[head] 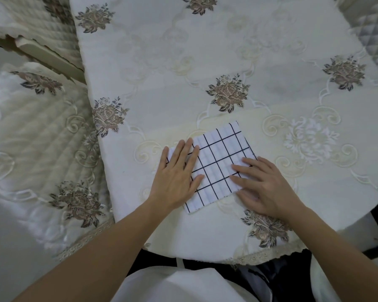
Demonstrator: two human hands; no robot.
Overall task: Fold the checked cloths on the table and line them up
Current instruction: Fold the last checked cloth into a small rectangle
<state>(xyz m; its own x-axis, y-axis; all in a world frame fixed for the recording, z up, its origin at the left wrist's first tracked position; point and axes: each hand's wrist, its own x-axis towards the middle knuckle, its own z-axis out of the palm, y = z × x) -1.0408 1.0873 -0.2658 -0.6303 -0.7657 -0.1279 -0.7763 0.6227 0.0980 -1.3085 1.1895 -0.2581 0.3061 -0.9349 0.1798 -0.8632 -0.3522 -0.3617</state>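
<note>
Cloth: a white, ribbed fabric square with a thin black checked grid (pixel 214 164), lying turned at an angle near the front edge of the surface (pixel 205 51), which is draped in a cream embroidered floral cover.
Fold state: it looks compact and neat-edged, so it is judged to be already folded at least once; the layers cannot be counted.
Left hand: the left hand (pixel 177 175) lies palm down on the cloth's left side, fingers (pixel 187 149) straight and released, pressing rather than grasping.
Right hand: the right hand (pixel 266 186) lies flat over the cloth's near-right corner, fingers (pixel 241 168) spread and released, partly on the cover.
Handling: likely light, soft and limp; it should crease easily, but may slide or drag the cover beneath.
Where to hold: pinch corners or an edge, with the other palm pinning the fold.
Other cloths: none visible in this view.
</note>
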